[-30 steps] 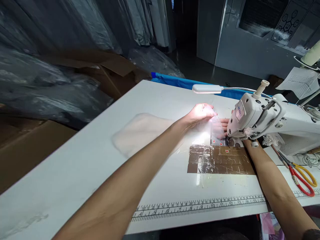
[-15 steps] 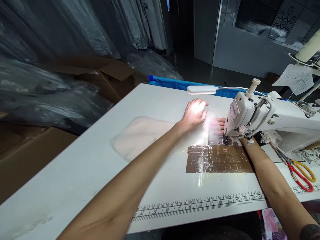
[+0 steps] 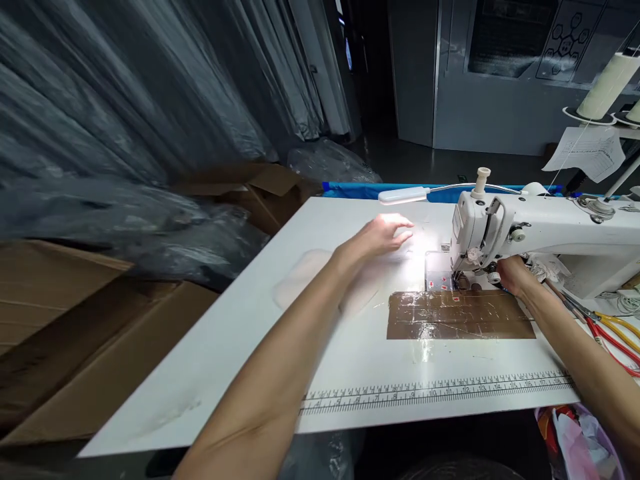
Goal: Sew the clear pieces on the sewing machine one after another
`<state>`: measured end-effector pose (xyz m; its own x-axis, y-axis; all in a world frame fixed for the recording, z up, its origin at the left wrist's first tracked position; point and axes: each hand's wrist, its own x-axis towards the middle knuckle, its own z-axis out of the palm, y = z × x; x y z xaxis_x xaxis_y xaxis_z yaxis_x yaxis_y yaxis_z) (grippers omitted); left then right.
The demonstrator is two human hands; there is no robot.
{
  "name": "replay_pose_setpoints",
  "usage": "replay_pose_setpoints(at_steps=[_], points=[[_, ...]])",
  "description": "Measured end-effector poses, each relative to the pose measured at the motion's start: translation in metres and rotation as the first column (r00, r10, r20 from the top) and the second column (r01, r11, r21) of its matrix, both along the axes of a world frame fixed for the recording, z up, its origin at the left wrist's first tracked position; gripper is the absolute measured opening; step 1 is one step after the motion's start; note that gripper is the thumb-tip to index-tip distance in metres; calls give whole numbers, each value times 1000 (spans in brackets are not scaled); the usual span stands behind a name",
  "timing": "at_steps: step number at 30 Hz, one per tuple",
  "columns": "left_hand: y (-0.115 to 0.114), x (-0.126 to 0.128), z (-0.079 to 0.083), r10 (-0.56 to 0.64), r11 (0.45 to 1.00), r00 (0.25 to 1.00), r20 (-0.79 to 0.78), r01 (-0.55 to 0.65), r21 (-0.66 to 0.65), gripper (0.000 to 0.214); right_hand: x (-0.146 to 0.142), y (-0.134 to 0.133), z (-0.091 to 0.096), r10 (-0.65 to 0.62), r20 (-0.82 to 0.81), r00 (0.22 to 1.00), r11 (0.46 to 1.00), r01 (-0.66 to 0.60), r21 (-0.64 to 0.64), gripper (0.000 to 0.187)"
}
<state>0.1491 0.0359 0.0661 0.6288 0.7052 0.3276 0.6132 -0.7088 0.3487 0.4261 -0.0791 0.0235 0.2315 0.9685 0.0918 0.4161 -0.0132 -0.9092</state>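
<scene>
My left hand [image 3: 387, 232] is over the white table, left of the sewing machine [image 3: 550, 227], with fingers and thumb apart and nothing visible between them. Under my left forearm is a pale, thin, sheet-like piece [image 3: 297, 277], blurred, its kind unclear. My right hand [image 3: 513, 272] is under the machine's arm, just right of the needle area. The machine head hides its fingers, so I cannot tell what they hold. The needle plate [image 3: 436, 263] with red marks shows left of the presser foot, and brown tape [image 3: 460, 317] covers the table in front.
Red- and yellow-handled scissors [image 3: 607, 327] lie at the right. A lamp [image 3: 404, 195] on a bendable neck reaches over the table. A printed ruler [image 3: 440, 393] runs along the front edge. Cardboard boxes [image 3: 115, 360] stand at the left, and thread cones [image 3: 607, 87] at the back right.
My right hand has drawn back to the right; its fingers no longer show left of the machine head. The pale piece appears shifted right. The head view has moved too.
</scene>
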Motion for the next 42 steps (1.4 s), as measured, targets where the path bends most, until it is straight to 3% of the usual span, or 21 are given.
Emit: replay_pose_setpoints(at_steps=[3,5,9,11,15,22,27,32,35,37,39,42], points=[[-13,-29,17,115,993,993,-28,-116,-29,33,4,-28,-7,-46,-79,996,998,42,-47,51],[-22,-49,16,193,977,977,-86,-200,-70,34,4,-47,-11,-57,-51,997,997,54,-51,51],[-34,-91,-8,316,933,936,-158,-336,-125,34,1,-68,-13,-15,171,985,1000,15,-1,60],[-36,-110,-21,454,875,883,-120,-467,-130,31,-1,-71,-15,0,258,966,1000,-4,12,64],[-35,-140,-42,601,792,797,-64,-604,-86,32,-4,-71,-17,33,340,940,997,-53,50,59],[-32,-158,-68,701,713,713,20,-699,-58,29,-4,-72,-18,33,395,918,996,-61,58,41],[-35,-156,-70,698,716,713,62,-698,-27,23,-2,-69,-24,20,430,903,993,-67,94,36],[-49,-139,-56,603,793,791,105,-608,26,17,-1,-71,-28,-9,464,886,980,-84,179,29],[-65,-115,-47,470,877,875,113,-478,55,10,-6,-79,-23,24,465,885,899,-222,376,21],[-83,-90,-44,287,955,952,104,-293,54,7,-12,-87,-18,152,502,852,823,-390,413,19],[-107,-61,-44,38,999,994,98,-38,6,6,-22,-95,-12,313,548,776,769,-546,334,22],[-150,-17,-42,-267,944,942,202,298,-143,8,-35,-106,-5,431,553,712,731,-636,248,49]])
